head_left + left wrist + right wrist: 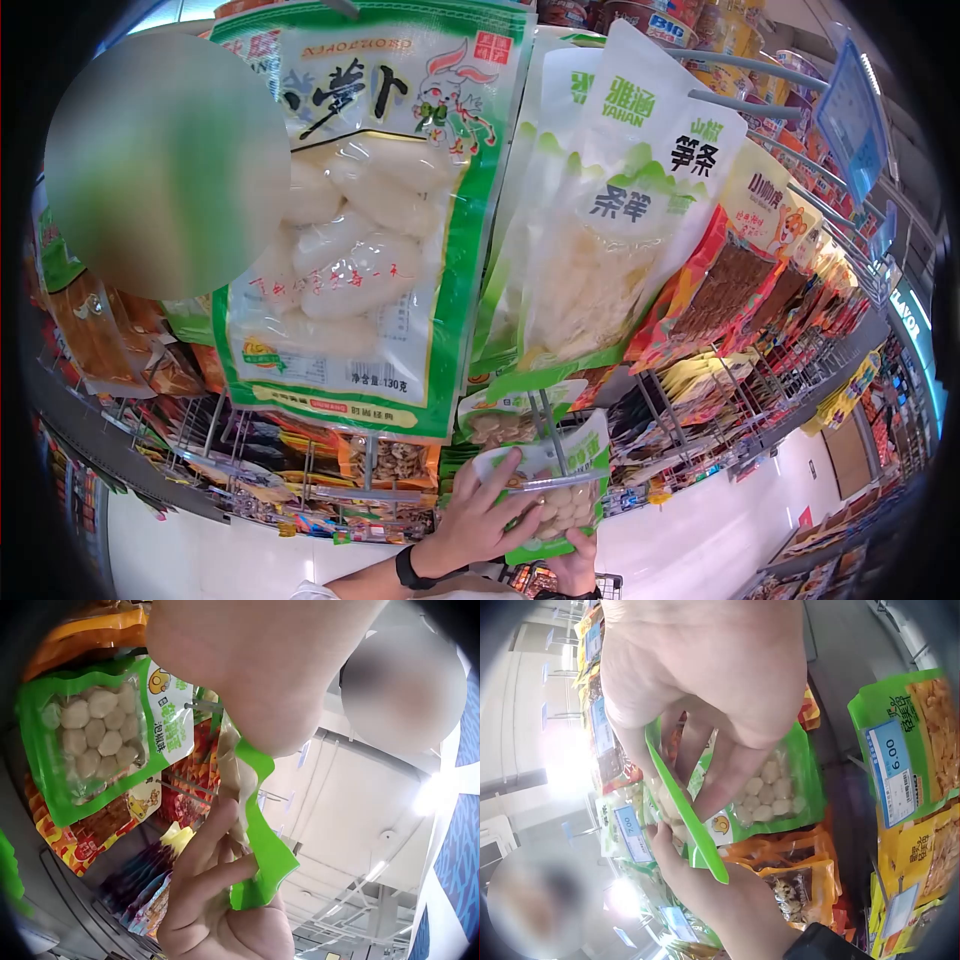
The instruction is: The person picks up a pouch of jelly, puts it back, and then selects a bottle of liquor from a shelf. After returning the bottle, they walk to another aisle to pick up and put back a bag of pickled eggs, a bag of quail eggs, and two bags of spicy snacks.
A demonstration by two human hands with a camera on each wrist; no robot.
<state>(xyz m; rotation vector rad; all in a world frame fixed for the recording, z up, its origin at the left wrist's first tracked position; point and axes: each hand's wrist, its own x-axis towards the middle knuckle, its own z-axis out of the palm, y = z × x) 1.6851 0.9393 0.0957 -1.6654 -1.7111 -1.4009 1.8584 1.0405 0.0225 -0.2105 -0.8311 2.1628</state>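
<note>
A green-and-white food pouch (570, 505) with a clear window over round pale pieces hangs low, at a metal hook. My left hand (490, 515) lays its fingers across the front of the pouch, its thumb hidden in the head view. My right hand (575, 565) holds the pouch's lower right edge between thumb and fingers. In the left wrist view, the right hand's fingers (199, 877) curl about the edge-on pouch (266, 847). From the right wrist, the left hand (694, 881) touches the face with the pale pieces.
A similar pouch (101, 739) hangs behind the held one. Large radish packs (350, 230) and bamboo-shoot packs (600, 230) hang close to the head camera. Metal hooks with price tags (889, 772) jut out along the rack. A pale floor (690, 540) lies below.
</note>
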